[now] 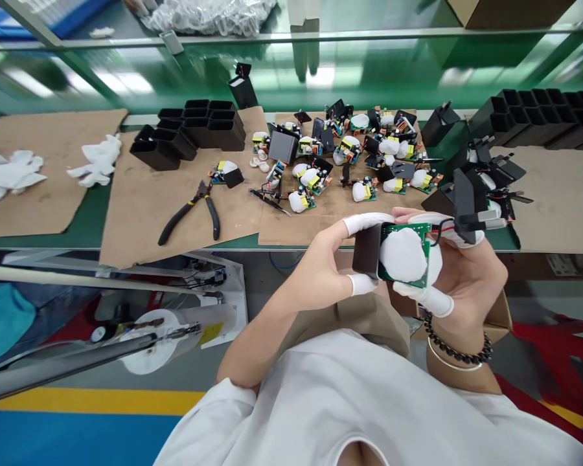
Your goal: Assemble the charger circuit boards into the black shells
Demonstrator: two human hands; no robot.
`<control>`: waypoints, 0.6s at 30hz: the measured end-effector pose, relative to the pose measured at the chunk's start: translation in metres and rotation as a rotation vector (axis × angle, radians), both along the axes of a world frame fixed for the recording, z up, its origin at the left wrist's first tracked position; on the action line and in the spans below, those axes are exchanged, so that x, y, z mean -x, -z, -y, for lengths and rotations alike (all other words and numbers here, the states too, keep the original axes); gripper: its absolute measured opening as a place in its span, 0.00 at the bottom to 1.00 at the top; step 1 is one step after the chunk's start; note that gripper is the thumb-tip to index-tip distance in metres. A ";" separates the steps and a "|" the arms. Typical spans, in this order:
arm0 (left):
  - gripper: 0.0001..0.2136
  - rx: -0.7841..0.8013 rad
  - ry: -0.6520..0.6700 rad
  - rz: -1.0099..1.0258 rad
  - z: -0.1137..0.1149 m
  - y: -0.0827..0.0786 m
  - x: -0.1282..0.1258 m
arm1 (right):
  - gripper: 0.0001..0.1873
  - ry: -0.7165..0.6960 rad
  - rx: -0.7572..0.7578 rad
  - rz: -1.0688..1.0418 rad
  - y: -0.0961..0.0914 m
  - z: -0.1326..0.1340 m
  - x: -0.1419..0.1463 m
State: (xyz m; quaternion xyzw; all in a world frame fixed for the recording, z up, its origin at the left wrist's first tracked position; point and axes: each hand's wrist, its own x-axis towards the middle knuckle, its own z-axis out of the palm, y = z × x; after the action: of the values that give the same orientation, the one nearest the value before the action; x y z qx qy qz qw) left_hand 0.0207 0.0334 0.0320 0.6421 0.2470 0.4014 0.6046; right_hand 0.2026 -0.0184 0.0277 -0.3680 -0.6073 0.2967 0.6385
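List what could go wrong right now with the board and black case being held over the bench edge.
1. Both hands hold the parts beyond the table edge; a slip by the left hand or right hand would likely drop the black case to the floor.
2. The red and black wires bend tightly beside the circuit board; they might get pinched or strained.

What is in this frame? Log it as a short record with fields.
left hand: grips black housing
right hand: holds green circuit board with white pad, partly in the housing
fingers: white finger cots
bench: pliers, loose boards, empty black housings, white gloves
surface: cardboard sheets
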 end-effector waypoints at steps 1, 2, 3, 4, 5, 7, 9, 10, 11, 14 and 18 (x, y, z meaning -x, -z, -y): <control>0.30 0.008 -0.004 -0.002 0.001 0.000 0.000 | 0.32 0.009 0.009 -0.007 0.000 0.001 0.001; 0.30 0.017 -0.009 -0.006 0.003 0.000 0.001 | 0.32 0.019 0.015 -0.017 -0.001 0.002 0.002; 0.30 0.026 -0.014 -0.012 0.004 0.000 0.001 | 0.31 0.026 0.021 -0.028 0.000 0.003 0.003; 0.31 0.032 -0.019 -0.016 0.005 0.000 0.002 | 0.31 0.032 0.023 -0.038 0.000 0.003 0.004; 0.31 0.034 -0.024 -0.016 0.006 0.001 0.002 | 0.30 0.037 0.025 -0.042 0.001 0.004 0.005; 0.31 0.026 -0.036 -0.017 0.008 0.002 0.002 | 0.28 0.053 0.023 -0.036 0.002 0.005 0.006; 0.31 -0.003 -0.045 -0.018 0.008 0.003 0.003 | 0.26 0.077 0.020 -0.020 0.003 0.005 0.007; 0.31 -0.022 -0.048 -0.019 0.009 0.003 0.003 | 0.26 0.090 0.021 -0.011 0.003 0.006 0.007; 0.31 -0.039 -0.050 -0.020 0.009 0.003 0.002 | 0.27 0.097 0.019 -0.001 0.003 0.006 0.007; 0.30 -0.073 -0.048 -0.026 0.009 0.003 0.003 | 0.27 0.086 -0.003 0.032 0.002 0.006 0.006; 0.31 -0.097 -0.038 -0.016 0.009 0.003 0.003 | 0.26 0.075 -0.063 0.048 0.001 0.005 0.005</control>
State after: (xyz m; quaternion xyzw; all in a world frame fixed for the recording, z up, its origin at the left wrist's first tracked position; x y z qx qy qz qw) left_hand 0.0172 0.0240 0.0288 0.6691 0.2443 0.4193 0.5629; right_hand 0.1975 -0.0231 0.0269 -0.3775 -0.6172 0.2443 0.6456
